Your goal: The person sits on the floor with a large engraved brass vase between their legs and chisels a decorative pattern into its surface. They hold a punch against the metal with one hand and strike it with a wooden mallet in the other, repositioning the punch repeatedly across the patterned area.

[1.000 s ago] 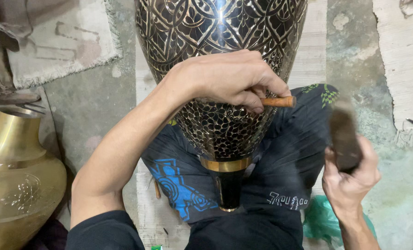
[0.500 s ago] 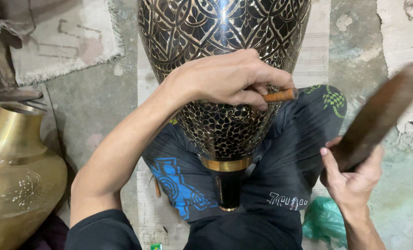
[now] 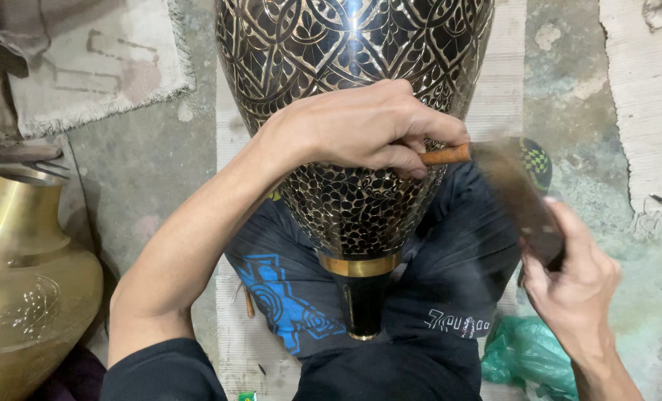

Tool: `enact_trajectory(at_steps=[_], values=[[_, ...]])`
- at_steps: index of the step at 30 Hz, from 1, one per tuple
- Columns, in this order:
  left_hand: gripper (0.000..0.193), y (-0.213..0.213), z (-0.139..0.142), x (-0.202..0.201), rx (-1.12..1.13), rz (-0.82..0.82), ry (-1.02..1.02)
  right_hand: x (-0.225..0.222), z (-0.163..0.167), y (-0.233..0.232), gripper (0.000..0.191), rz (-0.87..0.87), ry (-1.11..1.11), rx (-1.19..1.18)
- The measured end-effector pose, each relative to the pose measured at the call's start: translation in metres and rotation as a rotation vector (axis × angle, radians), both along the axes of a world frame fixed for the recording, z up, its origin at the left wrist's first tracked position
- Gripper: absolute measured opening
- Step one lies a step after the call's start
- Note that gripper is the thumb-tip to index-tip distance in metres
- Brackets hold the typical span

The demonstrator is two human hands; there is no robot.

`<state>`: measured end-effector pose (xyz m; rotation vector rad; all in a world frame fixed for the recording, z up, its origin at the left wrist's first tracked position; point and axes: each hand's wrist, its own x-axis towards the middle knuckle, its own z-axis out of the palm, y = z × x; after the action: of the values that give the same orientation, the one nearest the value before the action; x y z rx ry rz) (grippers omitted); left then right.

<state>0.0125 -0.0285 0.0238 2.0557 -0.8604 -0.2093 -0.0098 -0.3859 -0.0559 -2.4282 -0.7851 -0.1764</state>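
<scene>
A crumpled green plastic bag [image 3: 531, 356] lies on the floor at about 4 o'clock, just beside the dark trouser leg. At 6 o'clock, on the bottom edge, a small green packet [image 3: 247, 396] with a pale patch peeks into view, mostly cut off. No signs or screens.

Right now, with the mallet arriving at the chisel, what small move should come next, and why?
Probably lift the mallet back a little for another tap. The left hand pins the orange-handled chisel against the black engraved vase, its end pointing at the blurred mallet in the right hand. The pattern beside the chisel looks continuous, so position need not change.
</scene>
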Motion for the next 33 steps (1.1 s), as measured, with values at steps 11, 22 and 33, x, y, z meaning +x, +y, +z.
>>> enact_trajectory(at_steps=[11,22,33], values=[[0.036,-0.002,0.0,0.0,0.008,-0.003,-0.013,0.003,-0.002,-0.003,0.046,-0.027,0.157,0.142],[0.037,-0.002,0.001,0.002,0.012,-0.01,0.015,0.0,-0.014,-0.008,0.041,-0.066,0.165,0.151],[0.034,-0.003,0.002,0.002,0.073,0.007,0.068,-0.005,-0.024,-0.013,0.05,-0.049,0.15,0.206]])
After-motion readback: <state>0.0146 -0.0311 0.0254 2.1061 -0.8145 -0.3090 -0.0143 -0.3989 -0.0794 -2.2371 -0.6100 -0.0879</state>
